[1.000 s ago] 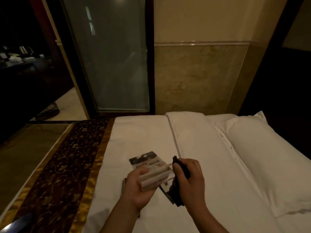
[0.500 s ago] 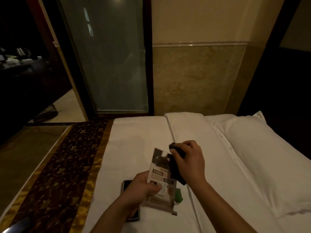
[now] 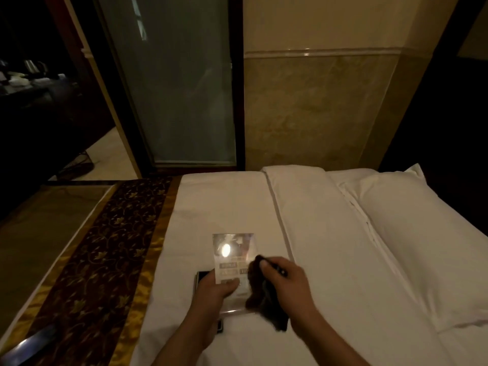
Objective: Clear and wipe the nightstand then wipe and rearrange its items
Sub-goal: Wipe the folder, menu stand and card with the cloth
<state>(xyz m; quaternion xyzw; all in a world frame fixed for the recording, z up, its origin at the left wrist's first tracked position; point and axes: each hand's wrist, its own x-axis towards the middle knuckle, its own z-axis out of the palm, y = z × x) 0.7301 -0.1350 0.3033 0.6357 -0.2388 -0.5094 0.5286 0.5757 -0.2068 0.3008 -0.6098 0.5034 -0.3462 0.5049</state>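
Far left: dark counter, objects on it too dim to identify. Dark brown bed runner with gold floral pattern cut off at bottom edge. Flat black rectangular device on white bed sheet, mostly hidden under left hand. Left hand pinches lower part of clear glossy acrylic sign card above sheet; print blurred, glare spot. Right hand curled round dark crumpled cloth, cloth touching card's right side. White pillow cut off right. Counts: two hands, one card, one cloth, one device, one pillow.
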